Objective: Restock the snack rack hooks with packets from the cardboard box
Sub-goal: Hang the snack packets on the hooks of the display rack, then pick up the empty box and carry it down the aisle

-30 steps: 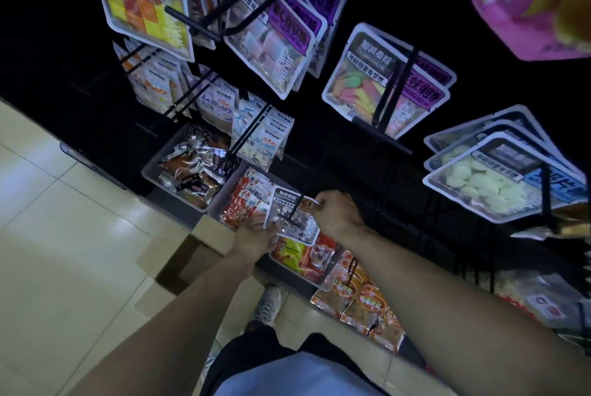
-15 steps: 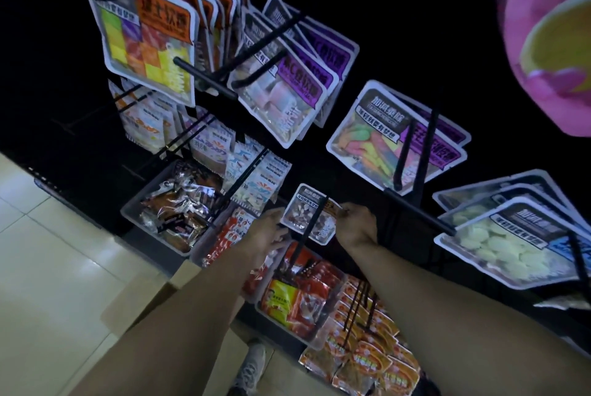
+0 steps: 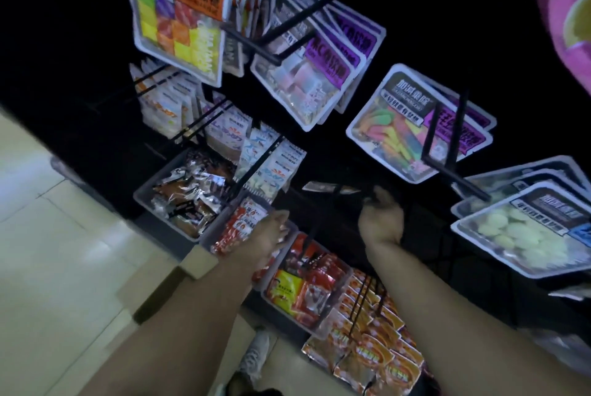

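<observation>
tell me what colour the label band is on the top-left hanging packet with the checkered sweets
Orange with dark lettering, on the checkered packet; the head view shows it.

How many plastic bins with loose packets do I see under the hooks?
3, in a diagonal row: the left bin, the middle bin under the left hand, and the right bin. More may be hidden.

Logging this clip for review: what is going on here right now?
A person is restocking a snack rack. The right hand is up at a low black hook, where a small packet hangs edge-on, though the grip itself is blurred. The left hand hangs over the bins of packets. A cardboard box sits on the floor below.
</observation>
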Demonstrator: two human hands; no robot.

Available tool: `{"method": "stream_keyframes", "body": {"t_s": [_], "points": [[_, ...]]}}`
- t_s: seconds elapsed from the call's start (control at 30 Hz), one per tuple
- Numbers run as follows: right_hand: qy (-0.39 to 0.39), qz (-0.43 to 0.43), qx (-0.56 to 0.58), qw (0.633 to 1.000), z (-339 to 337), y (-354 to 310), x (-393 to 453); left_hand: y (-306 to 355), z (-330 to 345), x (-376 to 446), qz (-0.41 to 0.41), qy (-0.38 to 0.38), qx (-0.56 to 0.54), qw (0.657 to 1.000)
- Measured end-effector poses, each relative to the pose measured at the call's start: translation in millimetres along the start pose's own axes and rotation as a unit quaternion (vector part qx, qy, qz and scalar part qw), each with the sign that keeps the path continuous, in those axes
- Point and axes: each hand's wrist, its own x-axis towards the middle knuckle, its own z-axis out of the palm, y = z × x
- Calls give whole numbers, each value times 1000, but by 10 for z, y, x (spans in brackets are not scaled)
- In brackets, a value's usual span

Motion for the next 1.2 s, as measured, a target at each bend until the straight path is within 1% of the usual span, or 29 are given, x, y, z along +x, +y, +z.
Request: {"method": "stream_keyframes", "body": {"t_s": [0.03,0.1,0.13,0.17,0.2,0.23,0.27,0.3,0.33,0.37,0.4,0.43,0.5,0.53,0.57,0.7,0.8,0.87,0.97,1.07,1.13,1.2], "points": [[35,-15,65,997,-40,-28,-127,-110,-75,-78,-6,15,3,1000],[82,-67,184,977,-163,-98,-503,-415,-283,-216,-25,33,-19,999],[89,-105,213,967,-223,-138,-764,-608,-455,-294,-35,29,-37,998],[76,-146,222,961,-269,-143,-1046,-854,-653,-341,-43,28,-60,997],[42,-182,218,958,-288,-108,-1347,-1099,-881,-435,-19,35,-58,998],[-14,-210,205,956,-285,-38,-1648,-1276,-1101,-627,-8,62,-41,997],[-83,-224,187,953,-254,80,-1927,-1480,-1324,-797,-5,75,-15,997],[-159,-222,159,949,-181,233,-2170,-1612,-1473,-1009,-24,110,0,994],[-237,-205,115,943,-64,407,-2390,-1761,-1577,-1162,-58,147,-8,987],[-311,-174,61,932,95,592,-2568,-1838,-1694,-1315,-71,219,-10,973],[-375,-130,9,918,297,820,-2696,-1917,-1842,-1411,-77,267,-16,960],[-422,-76,-36,903,521,1061,-2779,-1978,-1980,-1455,-71,297,15,952],[-469,24,-103,877,1006,1529,-2867,-2175,-2341,-1385,-60,317,89,942],[-472,56,-133,870,1241,1735,-2890,-2270,-2485,-1307,-63,319,114,939],[-468,66,-160,867,1466,1917,-2900,-2369,-2593,-1217,-67,314,136,937],[-457,20,-253,853,2269,2369,-2758,-2851,-2784,-693,-125,291,186,930],[-443,-93,-283,846,2818,2563,-2449,-3240,-2756,-215,-178,273,150,934],[-431,-153,-328,826,3191,2671,-2163,-3475,-2697,78,-192,273,112,936],[-432,-183,-412,781,3626,2846,-1808,-3783,-2645,441,-191,325,78,923],[-482,-198,-424,741,3907,3089,-1656,-3977,-2592,692,-170,342,67,922],[-498,-208,-424,727,3957,3220,-1662,-3997,-2554,790,-143,348,82,923],[-491,-237,-424,723,3913,3238,-1730,-3975,-2560,783,-113,358,101,921]]}}
